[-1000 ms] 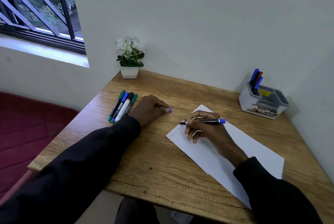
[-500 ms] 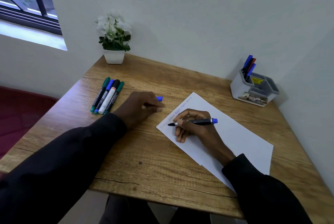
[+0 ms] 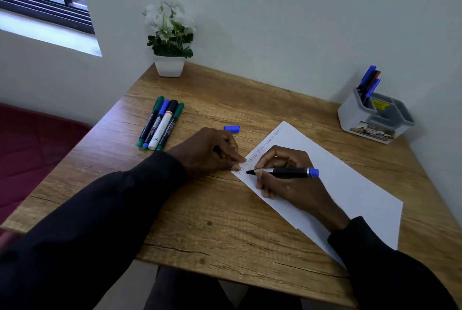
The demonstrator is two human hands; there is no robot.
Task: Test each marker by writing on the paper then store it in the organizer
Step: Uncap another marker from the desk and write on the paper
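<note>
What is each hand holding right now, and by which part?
Right hand pinches the blue marker low on its barrel, near the tip. Left hand holds nothing; it presses the paper at its corner.

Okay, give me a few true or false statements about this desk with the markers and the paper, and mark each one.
1. The right hand grips a marker with its tip at the paper. True.
2. The blue cap sits on that marker. False: it lies on the table beyond the left hand.
3. Four markers lie side by side on the table. True.
4. The organizer holds nothing. False: several stored markers stand in its back compartment.
</note>
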